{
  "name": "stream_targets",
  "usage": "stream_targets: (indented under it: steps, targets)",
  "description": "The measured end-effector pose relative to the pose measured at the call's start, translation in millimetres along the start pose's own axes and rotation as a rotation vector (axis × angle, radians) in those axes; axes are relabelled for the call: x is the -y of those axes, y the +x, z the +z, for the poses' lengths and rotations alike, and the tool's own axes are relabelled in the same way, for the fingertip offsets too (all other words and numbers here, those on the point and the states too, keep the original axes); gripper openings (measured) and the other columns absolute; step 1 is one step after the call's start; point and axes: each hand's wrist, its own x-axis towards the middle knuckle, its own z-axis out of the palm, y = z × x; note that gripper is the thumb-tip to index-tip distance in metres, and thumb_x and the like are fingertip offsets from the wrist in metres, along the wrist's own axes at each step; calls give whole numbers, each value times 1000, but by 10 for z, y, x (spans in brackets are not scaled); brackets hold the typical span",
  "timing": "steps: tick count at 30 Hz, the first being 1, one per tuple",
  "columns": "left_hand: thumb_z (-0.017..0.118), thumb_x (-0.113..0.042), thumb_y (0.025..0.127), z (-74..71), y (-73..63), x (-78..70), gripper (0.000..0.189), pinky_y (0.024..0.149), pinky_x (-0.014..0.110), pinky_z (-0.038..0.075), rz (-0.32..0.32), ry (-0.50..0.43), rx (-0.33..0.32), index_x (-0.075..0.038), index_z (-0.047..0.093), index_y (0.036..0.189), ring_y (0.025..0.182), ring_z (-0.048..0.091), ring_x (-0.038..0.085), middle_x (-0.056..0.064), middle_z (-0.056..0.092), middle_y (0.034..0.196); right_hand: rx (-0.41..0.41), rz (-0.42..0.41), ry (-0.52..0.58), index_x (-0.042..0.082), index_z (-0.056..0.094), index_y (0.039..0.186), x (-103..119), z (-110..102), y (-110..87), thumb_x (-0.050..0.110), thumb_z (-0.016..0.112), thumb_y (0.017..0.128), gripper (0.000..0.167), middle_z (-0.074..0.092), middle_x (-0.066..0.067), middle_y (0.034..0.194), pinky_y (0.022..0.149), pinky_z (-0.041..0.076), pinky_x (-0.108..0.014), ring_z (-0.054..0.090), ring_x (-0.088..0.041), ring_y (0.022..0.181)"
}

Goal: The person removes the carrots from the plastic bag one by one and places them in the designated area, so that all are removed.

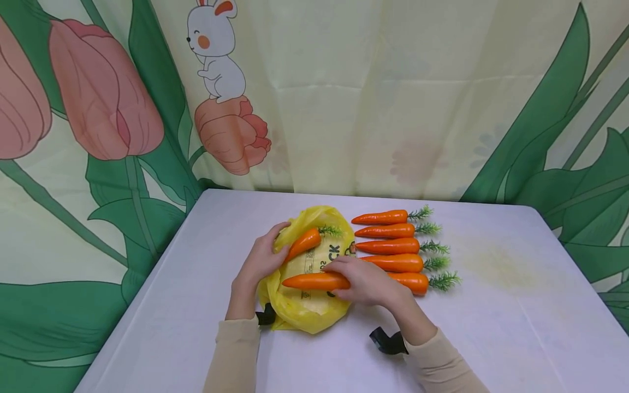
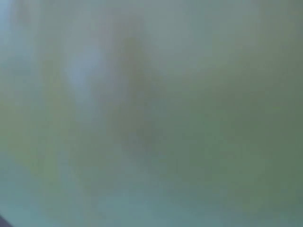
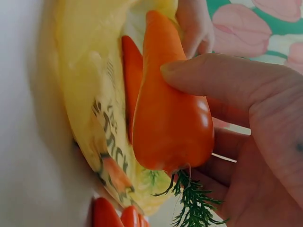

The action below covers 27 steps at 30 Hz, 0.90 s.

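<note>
A yellow plastic bag (image 1: pixel 310 323) with dark printing lies with its mouth spread wide. My left hand (image 1: pixel 265 255) grips its left rim, thumb on the inner side. Inside the bag rests one orange carrot (image 1: pixel 303 244) with a green leafy top. Over the bag's near part, my right hand (image 1: pixel 366 279) holds another carrot (image 1: pixel 314 281), its tip pointing left. In the right wrist view, the thumb (image 3: pixel 189 75) presses on this carrot's body, and the fingers are partly hidden behind it. The left wrist view is only a blur.
Several carrots (image 1: pixel 388 246) lie in a row right of the bag, leafy tops to the right. They rest on a white-covered table (image 1: pixel 491 338). A curtain (image 1: pixel 344 109) printed with tulips and a rabbit hangs behind. Black wrist-camera parts (image 1: pixel 385 341) stick out near the sleeves.
</note>
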Motion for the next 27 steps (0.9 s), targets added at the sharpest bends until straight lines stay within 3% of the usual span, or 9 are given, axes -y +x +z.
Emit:
stream_targets:
  steps: [7, 11, 18, 27]
  targets:
    - [62, -12, 96, 9, -8, 9, 56, 87, 47, 55, 10, -1, -5, -13, 47, 150, 107, 61, 29, 16, 60, 135, -49, -15, -30, 8, 66, 130, -105, -94, -61, 16, 75, 88, 43, 61, -8, 127, 98, 48, -45, 57, -25, 113]
    - [62, -12, 96, 0, -10, 6, 56, 90, 48, 53, 18, 4, -11, -14, 47, 150, 107, 61, 29, 16, 61, 134, -76, -16, -41, 9, 67, 128, -170, -158, -87, 16, 76, 87, 42, 62, -5, 124, 95, 49, -43, 57, -22, 108]
    - [63, -12, 96, -15, -2, 8, 56, 94, 49, 51, 24, 22, -13, -14, 47, 150, 110, 60, 30, 16, 60, 134, -117, 8, -65, 8, 66, 128, -276, -280, -170, 14, 78, 87, 43, 60, -11, 130, 100, 47, -49, 56, -30, 118]
    - [62, -13, 96, -22, -7, 3, 57, 97, 50, 48, 10, 23, -13, -15, 47, 150, 114, 59, 31, 17, 59, 136, -144, 65, -75, 12, 65, 132, -449, -481, -328, 14, 76, 88, 46, 59, -9, 132, 93, 50, -49, 56, -29, 115]
